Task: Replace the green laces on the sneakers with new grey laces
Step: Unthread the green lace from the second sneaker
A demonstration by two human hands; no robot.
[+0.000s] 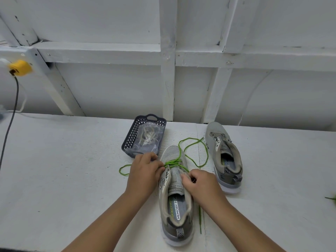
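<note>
Green lace (192,151) is still threaded through only the front eyelets of the near sneaker (175,195), which lies toe-away on the white counter (63,170) — heel toward the person, probably so both sides of the lacing are easy to reach. The left hand (143,171) has its fingers (156,165) pinched on the lace at the left eyelets; the right hand (201,182) grips the right eyelet flap, fingers curled, seemingly to steady the upper while the lace is drawn out. Loose green loops trail past the toe and off to the left, and one end lies along the shoe's right side.

Far sneaker (224,155) sits to the right, already bare of lace. Grey laces (147,137), bagged in plastic, wait in the dark basket (131,137) just beyond the left hand — close enough to reach next. Bare counter lies left and right of the shoes; the wall closes in behind.
</note>
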